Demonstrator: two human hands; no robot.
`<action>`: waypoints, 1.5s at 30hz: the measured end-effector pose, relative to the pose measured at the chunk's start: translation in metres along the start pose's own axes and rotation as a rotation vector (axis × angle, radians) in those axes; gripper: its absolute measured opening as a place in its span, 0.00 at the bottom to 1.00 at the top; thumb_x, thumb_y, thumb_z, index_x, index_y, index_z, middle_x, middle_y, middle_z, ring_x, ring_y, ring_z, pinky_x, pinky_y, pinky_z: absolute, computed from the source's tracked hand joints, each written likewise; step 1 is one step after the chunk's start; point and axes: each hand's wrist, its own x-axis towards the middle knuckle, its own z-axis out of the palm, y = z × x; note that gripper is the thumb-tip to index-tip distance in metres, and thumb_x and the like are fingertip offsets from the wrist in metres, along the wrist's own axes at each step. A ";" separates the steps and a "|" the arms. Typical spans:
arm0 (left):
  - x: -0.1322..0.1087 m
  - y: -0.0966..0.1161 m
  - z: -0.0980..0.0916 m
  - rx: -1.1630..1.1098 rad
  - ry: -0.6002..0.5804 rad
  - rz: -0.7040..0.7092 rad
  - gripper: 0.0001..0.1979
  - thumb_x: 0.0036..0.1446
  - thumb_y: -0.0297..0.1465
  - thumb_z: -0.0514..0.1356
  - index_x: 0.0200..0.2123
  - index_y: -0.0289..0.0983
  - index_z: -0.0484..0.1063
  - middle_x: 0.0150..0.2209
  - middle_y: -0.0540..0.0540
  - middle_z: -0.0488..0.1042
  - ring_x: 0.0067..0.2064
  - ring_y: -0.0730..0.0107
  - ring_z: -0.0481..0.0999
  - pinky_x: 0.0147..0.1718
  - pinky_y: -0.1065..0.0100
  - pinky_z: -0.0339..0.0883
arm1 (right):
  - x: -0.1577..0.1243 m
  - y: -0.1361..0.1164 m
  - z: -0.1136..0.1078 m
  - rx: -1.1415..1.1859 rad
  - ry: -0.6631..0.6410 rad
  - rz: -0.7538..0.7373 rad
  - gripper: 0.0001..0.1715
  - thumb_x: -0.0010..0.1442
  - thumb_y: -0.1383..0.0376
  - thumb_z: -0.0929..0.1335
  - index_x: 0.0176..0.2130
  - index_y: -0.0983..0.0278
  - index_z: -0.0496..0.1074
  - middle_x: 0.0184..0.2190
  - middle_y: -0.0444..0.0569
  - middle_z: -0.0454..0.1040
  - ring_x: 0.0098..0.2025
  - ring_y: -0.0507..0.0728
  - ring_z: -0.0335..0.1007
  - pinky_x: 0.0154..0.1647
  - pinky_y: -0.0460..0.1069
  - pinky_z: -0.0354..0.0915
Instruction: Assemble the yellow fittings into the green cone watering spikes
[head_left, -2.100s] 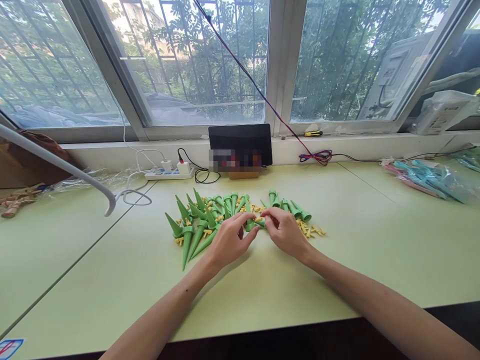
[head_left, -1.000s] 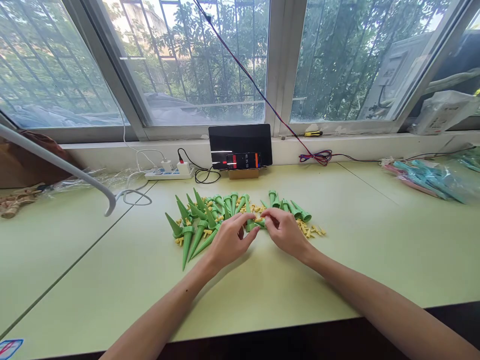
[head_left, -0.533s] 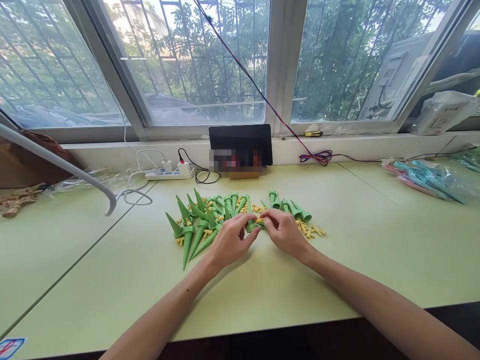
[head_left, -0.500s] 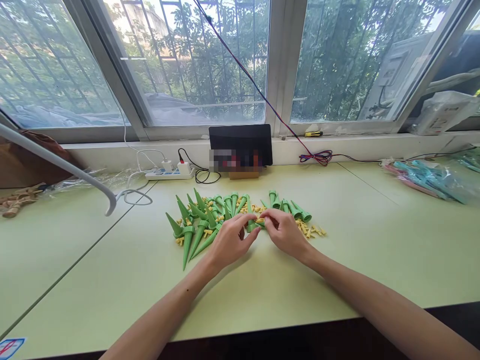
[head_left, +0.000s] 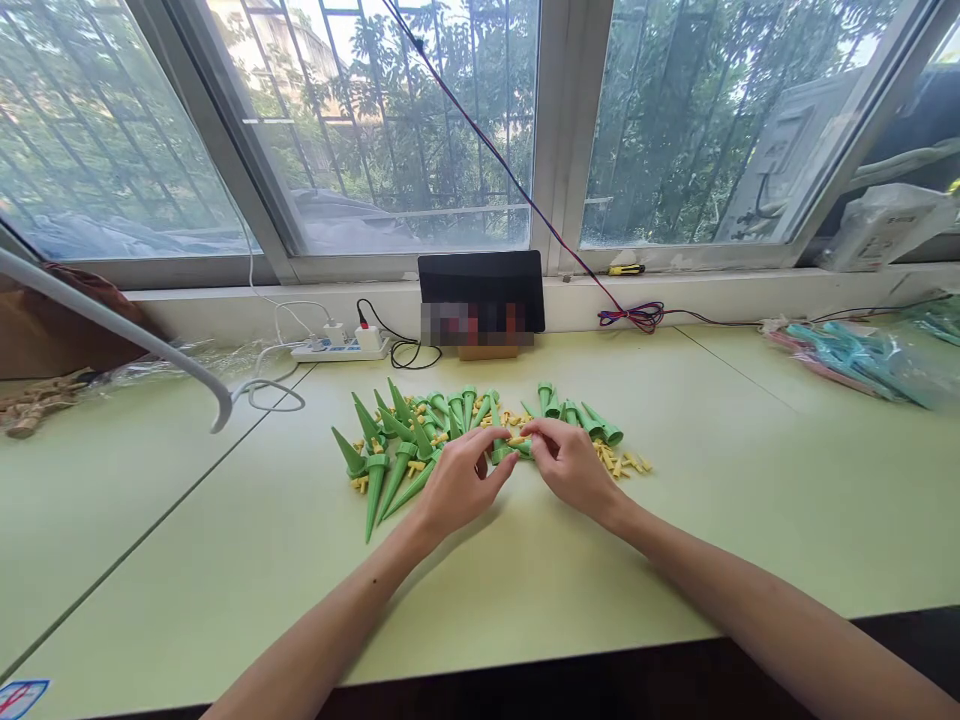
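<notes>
A heap of green plastic cone spikes (head_left: 395, 452) lies on the pale green table (head_left: 525, 570), mixed with small yellow plastic fittings (head_left: 621, 461). My left hand (head_left: 459, 483) and my right hand (head_left: 571, 463) meet at the front of the heap. Both pinch one green spike (head_left: 501, 449) between their fingertips, with a yellow fitting (head_left: 517, 439) at its end. The fingers of both hands are curled and pressed together on it.
A dark screen (head_left: 481, 291) with a phone in front stands at the window sill. A white power strip (head_left: 339, 347) and cables lie to its left. A grey curved tube (head_left: 120, 325) crosses the left side. Bagged teal parts (head_left: 855, 357) lie at the far right.
Hardly anything differs; my fingertips shift slightly on the spike and fitting, and the view has tilted a little.
</notes>
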 end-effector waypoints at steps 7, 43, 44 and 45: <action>0.000 0.000 -0.001 -0.001 0.004 0.005 0.10 0.62 0.34 0.60 0.44 0.38 0.74 0.27 0.52 0.71 0.23 0.77 0.65 0.28 0.72 0.62 | 0.001 0.000 0.000 -0.007 0.013 0.007 0.15 0.62 0.68 0.61 0.37 0.67 0.76 0.26 0.46 0.73 0.24 0.52 0.62 0.29 0.46 0.58; 0.000 0.002 -0.002 -0.019 -0.009 0.019 0.10 0.62 0.35 0.59 0.45 0.38 0.74 0.27 0.52 0.72 0.23 0.76 0.66 0.26 0.72 0.62 | 0.001 0.000 0.000 -0.010 -0.026 0.000 0.13 0.62 0.68 0.61 0.35 0.65 0.75 0.26 0.45 0.72 0.25 0.52 0.62 0.29 0.46 0.58; 0.000 0.002 -0.002 -0.020 -0.010 0.018 0.10 0.62 0.35 0.59 0.45 0.38 0.74 0.27 0.52 0.72 0.23 0.76 0.66 0.27 0.72 0.62 | 0.001 0.000 0.000 -0.006 -0.028 -0.001 0.13 0.62 0.68 0.61 0.35 0.65 0.75 0.26 0.45 0.72 0.26 0.52 0.63 0.29 0.46 0.58; 0.000 0.002 -0.002 -0.019 -0.010 0.018 0.10 0.62 0.35 0.59 0.45 0.38 0.74 0.27 0.52 0.71 0.23 0.76 0.66 0.27 0.72 0.62 | 0.001 0.000 0.000 -0.002 -0.031 -0.002 0.13 0.62 0.68 0.61 0.35 0.66 0.74 0.26 0.45 0.72 0.26 0.52 0.63 0.29 0.46 0.58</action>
